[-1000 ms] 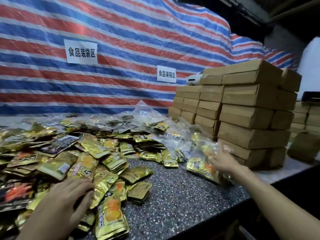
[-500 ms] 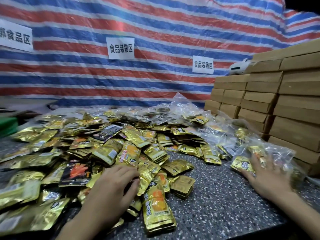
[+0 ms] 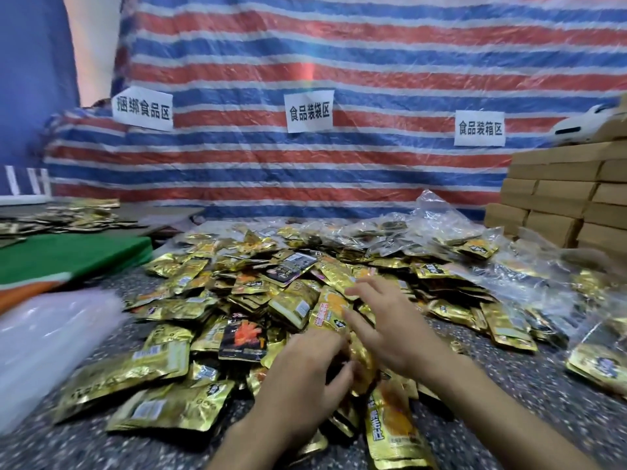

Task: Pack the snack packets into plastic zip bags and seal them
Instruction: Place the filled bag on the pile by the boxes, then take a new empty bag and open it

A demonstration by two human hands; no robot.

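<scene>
The right hand [image 3: 390, 330] is now working beside the left hand [image 3: 305, 378] in the heap of snack packets [image 3: 237, 300] on the speckled surface [image 3: 509, 385], having left the filled zip bag [image 3: 529, 276] it was pressing a moment ago, so a fresh batch is probably being gathered. The left fingers are curling round a few gold packets. The right fingers are lying straight and spread, touching an orange-printed packet [image 3: 330, 312] whose long axis is running away from the person, toward the striped tarp [image 3: 339, 62].

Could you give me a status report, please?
Left hand grips snack packets; right hand open, touching them. Zip bags lie at right, in neither hand. Nothing in the way.
</scene>
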